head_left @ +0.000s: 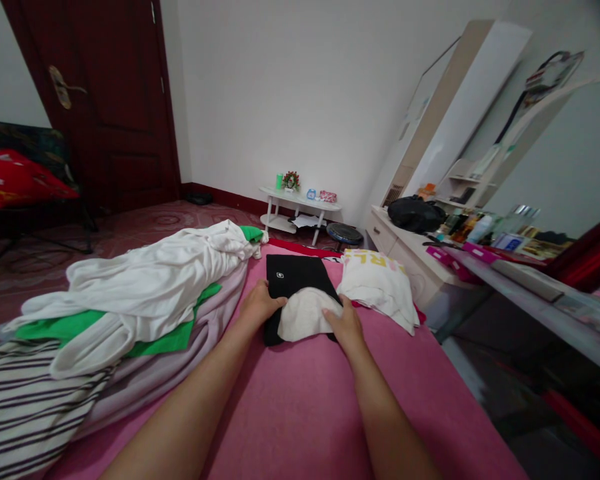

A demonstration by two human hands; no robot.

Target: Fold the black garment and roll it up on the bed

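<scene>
A black garment point(300, 268) lies folded into a rectangle on the pink bed sheet point(285, 407). It has a small white logo near its far left part and a rounded white patch point(307, 317) over its near half. My left hand point(261, 305) holds the left edge, thumb on top. On the opposite side my right hand point(347, 325) grips the right edge, its thumb resting on the white patch. The fingers under the cloth are partly hidden. Just right of the garment sits a folded white shirt point(377, 287) with yellow lettering.
A heap of white clothes point(155, 273), green cloth point(167, 337) and a striped garment point(30, 400) covers the left of the bed. Beyond stands a small white table point(300, 198). A dresser point(405, 250) with bottles and a black bag point(416, 215) runs along the right.
</scene>
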